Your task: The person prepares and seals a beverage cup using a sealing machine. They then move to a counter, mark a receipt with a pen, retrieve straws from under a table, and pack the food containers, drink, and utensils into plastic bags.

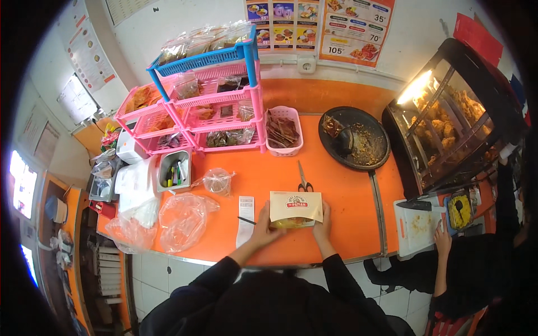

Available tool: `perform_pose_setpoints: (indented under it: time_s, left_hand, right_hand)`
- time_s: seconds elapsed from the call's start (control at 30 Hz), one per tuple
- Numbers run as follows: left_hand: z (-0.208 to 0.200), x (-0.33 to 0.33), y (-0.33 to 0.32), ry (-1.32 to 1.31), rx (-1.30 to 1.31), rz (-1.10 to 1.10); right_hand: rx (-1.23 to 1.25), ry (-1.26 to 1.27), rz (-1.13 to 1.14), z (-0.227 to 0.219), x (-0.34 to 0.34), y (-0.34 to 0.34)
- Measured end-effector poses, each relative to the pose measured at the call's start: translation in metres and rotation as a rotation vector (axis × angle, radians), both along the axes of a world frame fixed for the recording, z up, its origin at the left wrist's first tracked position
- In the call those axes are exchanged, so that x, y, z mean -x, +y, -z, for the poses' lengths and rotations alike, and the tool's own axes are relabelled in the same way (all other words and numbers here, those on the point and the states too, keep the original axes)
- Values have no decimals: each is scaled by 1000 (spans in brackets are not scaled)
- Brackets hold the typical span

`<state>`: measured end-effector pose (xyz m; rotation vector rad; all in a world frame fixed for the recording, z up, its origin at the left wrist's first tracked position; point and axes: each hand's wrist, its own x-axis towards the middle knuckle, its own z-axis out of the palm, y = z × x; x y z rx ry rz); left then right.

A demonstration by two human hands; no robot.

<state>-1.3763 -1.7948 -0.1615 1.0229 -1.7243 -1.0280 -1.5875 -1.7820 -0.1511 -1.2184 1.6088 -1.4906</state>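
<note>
My left hand [262, 228] is pressed against the left end of a cream paper box [296, 207] with a red label, fingers curled around its lower corner, and my right hand [323, 223] grips the right edge, thumb up along the side, so both hands are closed on it. The box sits on the orange surface [347, 190] right in front of me, near the front edge, and something yellow shows under its lower flap, too blurred to name. Just left of my left hand lies a long white receipt [245, 220] with a dark pen [246, 220] across it. Above the box, a pair of scissors [303, 179] rests points away from me. Further left there are crumpled clear plastic bags [182, 219] and a small knotted bag [217, 181], then a metal tub of pens [174, 169]. At the back stands a pink and blue rack [210, 95] of packets, with a pink basket [283, 131] of dark pieces beside it and a round black tray [354, 138] of crumbs to the right. On the far right a glass warmer [448, 117] glows over fried pieces, and another person's hand [441, 238] rests on a white cutting board [417, 227].
</note>
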Motion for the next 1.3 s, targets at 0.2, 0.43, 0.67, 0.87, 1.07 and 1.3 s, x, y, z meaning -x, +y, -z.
perform_pose_setpoints:
  time_s: [0.2,0.43,0.67,0.87,1.07,1.3]
  left_hand:
    - [-9,-2,-8,-386,233,-183]
    - [-56,-19,-18,-375,318,187]
    - [-35,-4,-29,-454,418,-160]
    - [-56,41,-47,-224,45,-755]
    - [-55,36,-43,-240,-38,-800]
    - [14,3,-10,330,-215,-126]
  right_hand:
    - [-43,57,-79,-14,10,-3]
    - [-93,109,-122,-10,34,-1]
    - [-176,-16,-187,-36,30,2]
    - [-63,244,-109,-24,23,-3]
    - [-114,142,-22,-27,9,1]
    - [9,91,-63,-15,3,5]
